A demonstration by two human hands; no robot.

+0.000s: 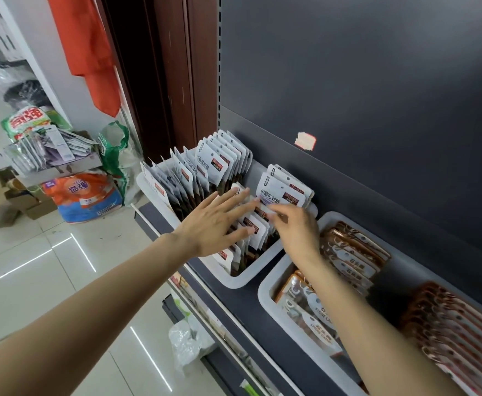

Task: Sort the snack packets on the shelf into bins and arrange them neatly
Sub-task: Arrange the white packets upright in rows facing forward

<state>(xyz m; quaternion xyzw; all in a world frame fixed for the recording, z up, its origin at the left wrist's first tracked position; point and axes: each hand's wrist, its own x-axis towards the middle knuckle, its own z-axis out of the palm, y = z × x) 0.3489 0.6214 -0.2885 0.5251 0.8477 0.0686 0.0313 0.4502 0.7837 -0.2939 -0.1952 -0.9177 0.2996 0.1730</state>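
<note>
White plastic bin (235, 281) closest to you on the shelf (234, 315) is where all the action is, packed with rows of white snack packets (258, 227) standing on edge. Your left hand (214, 221) is laid flat across the near rows, fingers straight and spread, pressing the packet tops without gripping anything. Your right hand (294, 224) is curled over the middle of the bin and looks like it's pinching the top edge of a packet, though honestly I can't tell how many it's got, since the fingertips are blurred into the white plastic.

Just behind your hands, a short stack of packets with purple print (280, 190) leans toward the back wall, and further left a longer row (222, 158) stands fairly upright. The second bin (265, 290) to your right holds brown packets (351, 258), already in rows.

What I'd watch for: those white packets are slick and only held up by each other. Lift your flat hand too soon and the near rows could fan out or flop forward over the bin's front lip. If your right hand drags its packet sideways, it may pull the neighbours askew. The leaning stack at the back has a gap in front of it, so a nudge could tip it down into the middle

Past the shelf, sacks and cardboard boxes (14, 195) sit on the tiled floor (48, 267)
</note>
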